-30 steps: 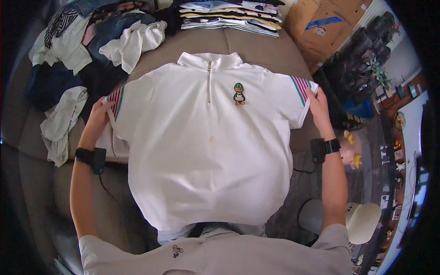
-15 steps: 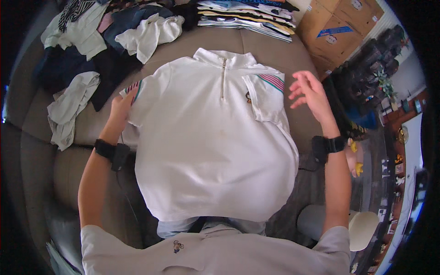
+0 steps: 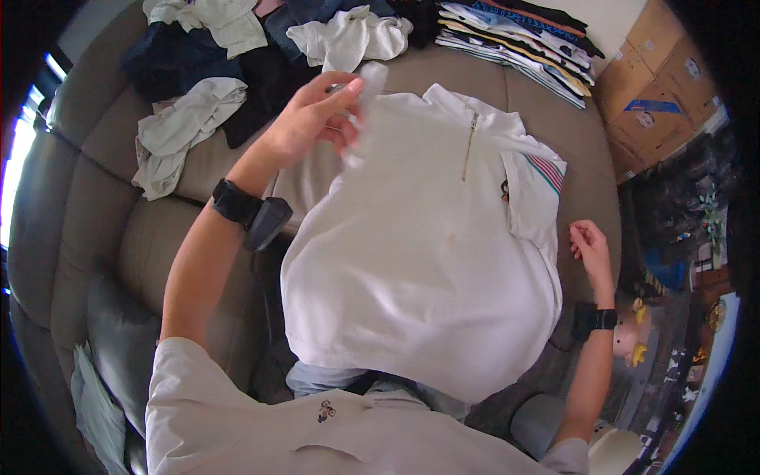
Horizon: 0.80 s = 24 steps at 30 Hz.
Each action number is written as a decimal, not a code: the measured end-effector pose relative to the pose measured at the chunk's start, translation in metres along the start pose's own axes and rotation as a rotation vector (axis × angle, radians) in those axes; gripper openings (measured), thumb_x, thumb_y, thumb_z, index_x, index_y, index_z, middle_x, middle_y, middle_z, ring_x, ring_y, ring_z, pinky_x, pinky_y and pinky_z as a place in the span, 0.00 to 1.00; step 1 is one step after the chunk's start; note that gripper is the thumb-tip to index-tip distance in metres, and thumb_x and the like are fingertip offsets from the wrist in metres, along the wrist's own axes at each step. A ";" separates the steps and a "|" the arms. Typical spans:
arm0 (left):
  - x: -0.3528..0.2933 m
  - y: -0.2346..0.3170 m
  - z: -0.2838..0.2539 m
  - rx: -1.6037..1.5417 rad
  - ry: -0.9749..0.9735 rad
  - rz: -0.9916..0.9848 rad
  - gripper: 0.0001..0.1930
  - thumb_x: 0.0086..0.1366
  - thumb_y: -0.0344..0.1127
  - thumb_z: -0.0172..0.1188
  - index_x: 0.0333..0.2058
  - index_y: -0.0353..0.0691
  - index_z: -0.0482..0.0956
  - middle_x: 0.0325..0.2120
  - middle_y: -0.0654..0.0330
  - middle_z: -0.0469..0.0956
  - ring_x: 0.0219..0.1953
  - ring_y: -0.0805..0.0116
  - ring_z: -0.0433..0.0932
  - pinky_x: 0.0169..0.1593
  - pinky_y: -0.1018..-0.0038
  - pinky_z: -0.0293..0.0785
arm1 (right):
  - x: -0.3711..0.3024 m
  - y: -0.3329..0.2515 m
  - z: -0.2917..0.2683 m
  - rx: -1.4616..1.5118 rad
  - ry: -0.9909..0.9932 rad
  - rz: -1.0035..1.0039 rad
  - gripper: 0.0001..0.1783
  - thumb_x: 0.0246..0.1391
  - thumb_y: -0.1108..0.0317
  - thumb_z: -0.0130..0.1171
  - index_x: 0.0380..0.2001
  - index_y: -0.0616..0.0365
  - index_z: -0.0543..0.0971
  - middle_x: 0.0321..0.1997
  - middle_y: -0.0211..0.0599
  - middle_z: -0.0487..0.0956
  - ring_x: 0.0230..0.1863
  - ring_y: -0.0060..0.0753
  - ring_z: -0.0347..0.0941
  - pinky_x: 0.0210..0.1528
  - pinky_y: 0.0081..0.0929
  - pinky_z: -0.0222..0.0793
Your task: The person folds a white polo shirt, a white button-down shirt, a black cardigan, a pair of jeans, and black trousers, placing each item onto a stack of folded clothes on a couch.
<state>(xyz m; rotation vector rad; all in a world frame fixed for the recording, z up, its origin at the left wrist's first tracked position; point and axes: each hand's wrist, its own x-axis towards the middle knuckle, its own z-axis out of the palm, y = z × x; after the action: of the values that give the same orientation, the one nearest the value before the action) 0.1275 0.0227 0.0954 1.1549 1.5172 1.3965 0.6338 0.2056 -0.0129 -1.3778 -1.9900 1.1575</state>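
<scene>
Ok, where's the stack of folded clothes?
In the head view, the stack of folded clothes lies upper right on the sofa, beyond the white shirt and left of cardboard boxes.

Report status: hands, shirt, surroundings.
Left hand at blurred left sleeve, grip unclear. Right hand empty, beside shirt. Right sleeve folded inward. Stack beyond, not blocking.

Pale grey short-sleeved shirt [image 3: 245, 427] worn; chest marked by small motif [image 3: 326, 411], figure with bicycle. Light blue trousers [image 3: 328, 380] partly covered. Left wrist encircled by black strap [image 3: 235, 204], bulky dark module [image 3: 269, 224] attached; right wrist similarly fitted.
</scene>
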 end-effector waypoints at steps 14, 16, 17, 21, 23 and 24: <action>0.079 -0.078 -0.025 0.749 -0.156 0.321 0.16 0.65 0.33 0.60 0.52 0.43 0.77 0.43 0.60 0.78 0.45 0.66 0.75 0.50 0.71 0.73 | 0.012 -0.019 -0.014 0.020 -0.136 0.144 0.07 0.62 0.67 0.57 0.39 0.57 0.76 0.28 0.28 0.74 0.26 0.18 0.70 0.27 0.17 0.66; 0.100 -0.085 -0.026 0.744 -0.146 0.365 0.16 0.65 0.32 0.60 0.52 0.45 0.77 0.43 0.60 0.78 0.45 0.65 0.74 0.50 0.71 0.73 | 0.016 -0.042 -0.012 -0.208 -0.037 -0.008 0.07 0.60 0.69 0.59 0.40 0.59 0.75 0.29 0.29 0.75 0.27 0.19 0.71 0.29 0.17 0.67; 0.113 -0.086 -0.029 0.795 -0.222 0.455 0.15 0.64 0.34 0.61 0.50 0.45 0.79 0.43 0.60 0.78 0.45 0.64 0.74 0.51 0.70 0.72 | 0.016 -0.059 -0.007 -0.428 0.060 -0.167 0.08 0.58 0.71 0.60 0.40 0.60 0.75 0.29 0.30 0.76 0.28 0.20 0.72 0.31 0.18 0.69; 0.125 -0.077 -0.013 0.942 -0.415 0.505 0.12 0.62 0.41 0.65 0.42 0.45 0.83 0.41 0.61 0.78 0.46 0.65 0.71 0.53 0.69 0.67 | -0.007 -0.153 0.047 -0.098 -0.050 -0.230 0.10 0.56 0.75 0.60 0.41 0.61 0.75 0.33 0.30 0.78 0.33 0.18 0.73 0.36 0.18 0.69; 0.128 -0.082 -0.017 0.981 -0.450 0.435 0.12 0.61 0.43 0.65 0.39 0.44 0.83 0.38 0.62 0.79 0.46 0.66 0.71 0.54 0.68 0.66 | -0.023 -0.194 0.087 0.041 -0.273 -0.220 0.09 0.57 0.75 0.60 0.42 0.60 0.76 0.36 0.30 0.77 0.36 0.17 0.74 0.39 0.18 0.71; 0.132 -0.083 -0.018 1.022 -0.477 0.388 0.12 0.60 0.45 0.66 0.36 0.44 0.83 0.36 0.63 0.79 0.45 0.67 0.70 0.54 0.67 0.64 | -0.027 -0.200 0.106 0.143 -0.355 -0.216 0.10 0.57 0.75 0.60 0.43 0.60 0.76 0.37 0.29 0.77 0.37 0.17 0.75 0.40 0.18 0.72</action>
<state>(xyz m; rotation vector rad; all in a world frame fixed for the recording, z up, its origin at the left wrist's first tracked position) 0.0598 0.1434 0.0205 2.2900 1.7043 0.3904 0.4588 0.1110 0.0993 -0.9082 -2.1786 1.4869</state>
